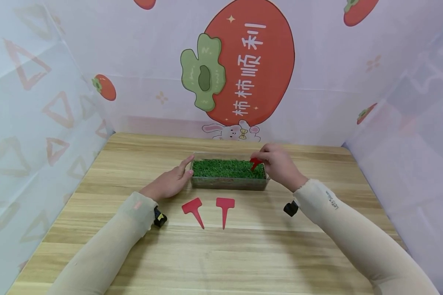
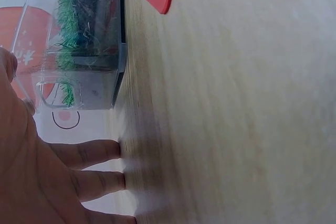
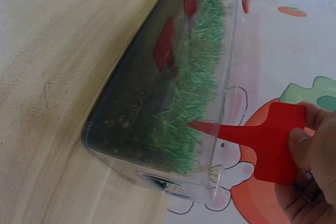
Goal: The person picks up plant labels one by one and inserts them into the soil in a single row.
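Note:
A clear plastic box holding green artificial grass stands on the table. My right hand pinches the broad head of a red T-shaped plant label between thumb and fingers over the box's right end. The label's pointed tip reaches the grass in the right wrist view. At the left end, my left hand rests against the box rim with thumb and forefinger. Its other fingers extend down to the tabletop. Two more red plant labels, one tilted and one straight, lie flat in front of the box.
The wooden table is bounded at the back by a printed wall cloth with persimmon pictures. Pale cloth walls rise on both sides. Red patches show on the box's front wall in the right wrist view.

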Action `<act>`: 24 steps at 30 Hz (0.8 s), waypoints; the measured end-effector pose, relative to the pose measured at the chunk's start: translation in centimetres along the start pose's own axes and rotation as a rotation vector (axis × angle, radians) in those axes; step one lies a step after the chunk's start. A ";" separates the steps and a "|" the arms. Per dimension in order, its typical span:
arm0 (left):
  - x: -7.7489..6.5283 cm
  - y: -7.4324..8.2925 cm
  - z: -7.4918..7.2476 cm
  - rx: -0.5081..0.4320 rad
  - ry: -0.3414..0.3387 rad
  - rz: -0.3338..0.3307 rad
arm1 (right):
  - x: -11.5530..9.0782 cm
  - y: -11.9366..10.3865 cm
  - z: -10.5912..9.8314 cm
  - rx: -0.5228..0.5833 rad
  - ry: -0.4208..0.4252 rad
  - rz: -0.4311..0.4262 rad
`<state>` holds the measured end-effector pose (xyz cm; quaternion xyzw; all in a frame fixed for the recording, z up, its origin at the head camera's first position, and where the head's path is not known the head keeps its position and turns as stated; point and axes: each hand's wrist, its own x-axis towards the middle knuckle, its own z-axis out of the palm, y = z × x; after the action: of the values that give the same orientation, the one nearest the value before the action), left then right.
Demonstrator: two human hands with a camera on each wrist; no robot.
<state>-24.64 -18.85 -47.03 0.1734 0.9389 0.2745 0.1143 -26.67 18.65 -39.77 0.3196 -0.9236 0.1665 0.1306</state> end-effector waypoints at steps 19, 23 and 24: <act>0.2 -0.1 0.3 0.010 0.010 0.005 | 0.5 0.4 1.7 -0.023 -0.103 0.050; 0.2 -0.2 0.3 0.016 0.013 0.001 | 0.7 0.5 2.3 -0.038 -0.111 0.055; 0.2 -0.3 0.3 0.020 0.014 0.000 | 0.8 0.5 2.4 -0.038 -0.113 0.057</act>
<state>-24.82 -18.80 -47.48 0.1728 0.9423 0.2665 0.1061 -27.92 17.67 -41.78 0.2994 -0.9413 0.1341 0.0795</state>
